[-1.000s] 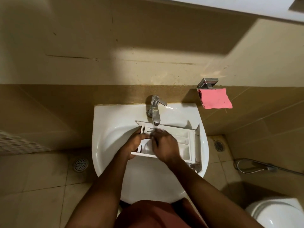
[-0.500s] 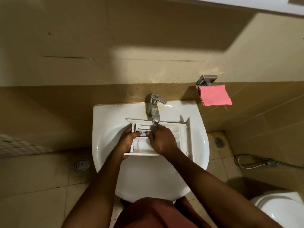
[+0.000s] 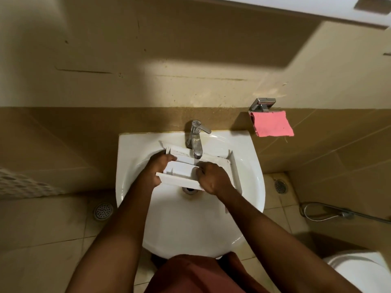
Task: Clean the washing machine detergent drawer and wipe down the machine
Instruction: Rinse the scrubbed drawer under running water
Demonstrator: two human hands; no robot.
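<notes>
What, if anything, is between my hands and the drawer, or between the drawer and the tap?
Nothing visible. The left hand grips the drawer at its left end and the right hand holds its near right part. The drawer is directly under the tap, over the sink.

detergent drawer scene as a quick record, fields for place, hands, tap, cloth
drawer: white detergent drawer, tilted, held over the sink
left: left hand grips its left end
right: right hand curled over its near edge
tap: tap spout above the drawer, flow unclear
cloth: pink cloth hangs from wall holder, right of sink
</notes>
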